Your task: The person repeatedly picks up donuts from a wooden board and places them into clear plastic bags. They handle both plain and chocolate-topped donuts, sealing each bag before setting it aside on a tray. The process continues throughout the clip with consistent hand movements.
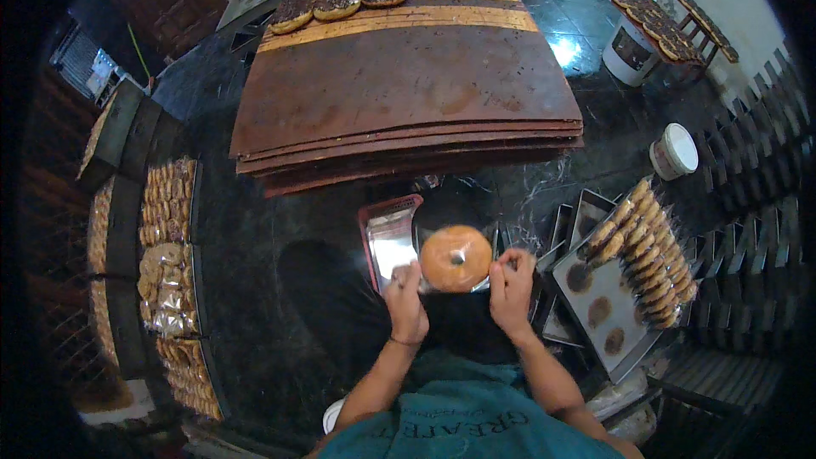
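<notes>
A round golden-brown bread ring (456,259) with a small centre hole hangs between my hands, wrapped in clear plastic. My left hand (406,296) pinches the wrapper at the ring's left side. At its right side, my right hand (512,287) has thumb and fingers closed on the wrapper's other end. Just left of the ring lies a red plastic basket (364,229) holding a stack of clear plastic bags (391,242). Part of a metal tray shows behind the ring; what is on it is hidden.
Stacked brown boards (408,76) stand ahead, with chocolate-topped breads (338,0) at the far end. Wrapped breads fill part of a metal tray (599,312) on the right, near a white bucket (674,152). More trays of wrapped breads (169,204) line the left.
</notes>
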A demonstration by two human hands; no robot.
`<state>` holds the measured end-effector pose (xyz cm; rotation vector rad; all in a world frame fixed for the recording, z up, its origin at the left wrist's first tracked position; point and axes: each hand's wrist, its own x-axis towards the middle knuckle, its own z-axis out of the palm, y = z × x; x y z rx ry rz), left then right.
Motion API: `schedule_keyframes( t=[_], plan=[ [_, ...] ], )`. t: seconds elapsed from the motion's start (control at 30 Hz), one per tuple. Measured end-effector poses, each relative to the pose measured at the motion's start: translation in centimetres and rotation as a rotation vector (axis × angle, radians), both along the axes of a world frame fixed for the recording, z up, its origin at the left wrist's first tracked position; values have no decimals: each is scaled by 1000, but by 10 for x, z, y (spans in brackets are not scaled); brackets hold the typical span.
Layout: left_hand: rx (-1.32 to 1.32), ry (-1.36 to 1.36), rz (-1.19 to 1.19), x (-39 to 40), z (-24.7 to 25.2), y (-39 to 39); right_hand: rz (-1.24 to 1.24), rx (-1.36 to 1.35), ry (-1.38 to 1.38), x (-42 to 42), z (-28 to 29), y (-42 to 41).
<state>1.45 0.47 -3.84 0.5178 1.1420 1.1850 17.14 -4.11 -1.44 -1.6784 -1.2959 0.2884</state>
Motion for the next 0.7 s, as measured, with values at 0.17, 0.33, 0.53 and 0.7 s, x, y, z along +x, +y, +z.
schedule_keyframes(
  t=[0.17, 0.33, 0.53, 0.7],
  plan=[
    [-58, -72, -169, -11, -5, -15, 62, -87, 395, 6, -30, -16],
    [3, -159, -364, -8, 33, -13, 452, -63, 1068, 35, -7, -21],
    [270, -167, -577, 29, 73, -21, 360, 329, 1694, 11, 8, -36],
    [309, -8, -447, 3, 67, -5, -285, 697, 1535, 81, -3, -80]
  ],
)
